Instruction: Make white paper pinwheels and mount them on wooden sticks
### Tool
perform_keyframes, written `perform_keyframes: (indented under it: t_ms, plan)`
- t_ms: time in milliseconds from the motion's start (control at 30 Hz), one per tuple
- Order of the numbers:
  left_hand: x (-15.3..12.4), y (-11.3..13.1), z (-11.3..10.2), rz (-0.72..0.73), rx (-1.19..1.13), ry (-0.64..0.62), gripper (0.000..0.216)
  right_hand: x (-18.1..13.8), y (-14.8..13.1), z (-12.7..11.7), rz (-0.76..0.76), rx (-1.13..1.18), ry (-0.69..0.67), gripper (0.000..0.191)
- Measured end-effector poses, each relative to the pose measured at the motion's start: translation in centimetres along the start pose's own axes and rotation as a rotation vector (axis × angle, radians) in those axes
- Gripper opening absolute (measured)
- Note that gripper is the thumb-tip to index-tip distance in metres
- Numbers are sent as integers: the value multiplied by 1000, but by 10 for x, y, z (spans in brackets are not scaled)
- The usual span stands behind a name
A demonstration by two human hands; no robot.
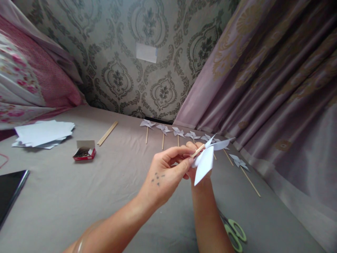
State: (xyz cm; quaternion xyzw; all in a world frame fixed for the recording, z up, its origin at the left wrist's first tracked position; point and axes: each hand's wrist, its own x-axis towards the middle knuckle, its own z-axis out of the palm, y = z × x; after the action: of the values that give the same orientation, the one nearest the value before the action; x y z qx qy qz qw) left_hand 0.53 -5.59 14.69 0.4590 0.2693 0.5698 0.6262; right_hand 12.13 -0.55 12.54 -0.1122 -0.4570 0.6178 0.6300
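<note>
My left hand [166, 171] pinches a short wooden stick [198, 150] between thumb and fingers, close to the centre of a white paper pinwheel [205, 164]. The pinwheel is tilted, with its folded blades pointing up, right and down. My right hand [193, 173] is behind it, fingers bent around the paper and stick; the blades and my left hand hide much of its grip. Beyond the hands, several paper pinwheels on sticks lie in a row, among them one at the back [178, 132] and one at the right [239, 162].
A stack of white paper [43, 133] lies at the left. Several loose sticks [107, 133] and an open red box of small metal pieces [84, 153] are nearby. Green-handled scissors [234, 232] rest by my right forearm. A dark flat device [12, 193] sits at the left edge; a curtain [237, 70] borders the right.
</note>
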Motion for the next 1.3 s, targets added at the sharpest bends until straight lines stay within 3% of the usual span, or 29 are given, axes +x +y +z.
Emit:
perform_keyframes:
  t_ms: [567, 733, 900, 1133, 1300]
  plan:
    - [-2, 3, 1, -19, 12, -2, 14, -3, 0, -2, 0, 65, -15, 33]
    - [-2, 3, 2, 1, 57, 14, 15, -4, -2, -4, 8, 29, 45, 33]
    - [1, 3, -2, 19, 46, 27, 16, -6, -5, -2, 7, -155, 107, 30]
    - [15, -6, -16, -58, -99, 22, 23, -4, -3, -5, -63, -343, 356, 24]
    - [28, -20, -26, -123, -171, 21, 28, -2, 1, -9, -55, -381, 370, 23]
